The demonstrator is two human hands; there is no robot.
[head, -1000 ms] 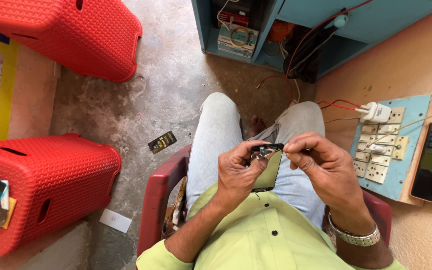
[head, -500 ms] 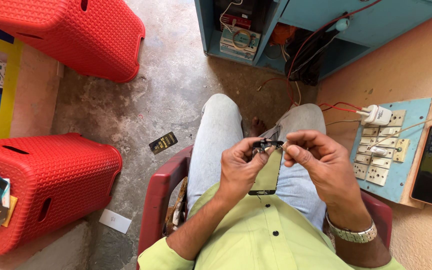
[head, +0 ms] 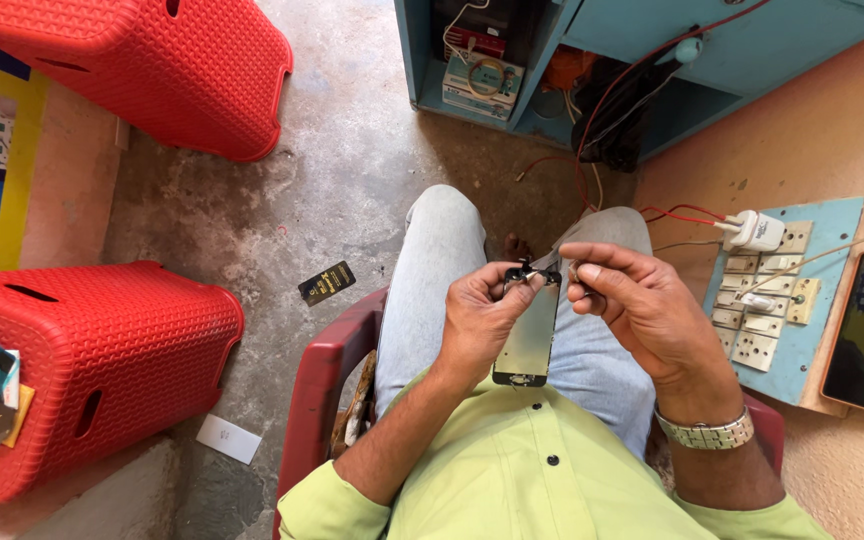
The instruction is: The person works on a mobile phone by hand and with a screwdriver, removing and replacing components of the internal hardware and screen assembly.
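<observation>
- Sitting on the floor at far left, two red plastic stools (head: pixel 92 375) are where they were a second ago, with a small black card (head: pixel 326 283) lying between them and the chair.
- The left hand (head: pixel 480 320) has its grip closed around the phone screen panel (head: pixel 530 335), held upright over the lap; the panel now hangs lower, more of it showing.
- The right hand (head: pixel 642 305) pinches shut at the panel's top edge; what it holds is too small to tell.
- A switchboard (head: pixel 767 305) sits at right.

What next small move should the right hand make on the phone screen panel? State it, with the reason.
Probably pinch the small black part at the panel's top edge. The left hand already steadies the phone screen panel upright over the lap, and the right hand has its fingertips right beside that part.
</observation>
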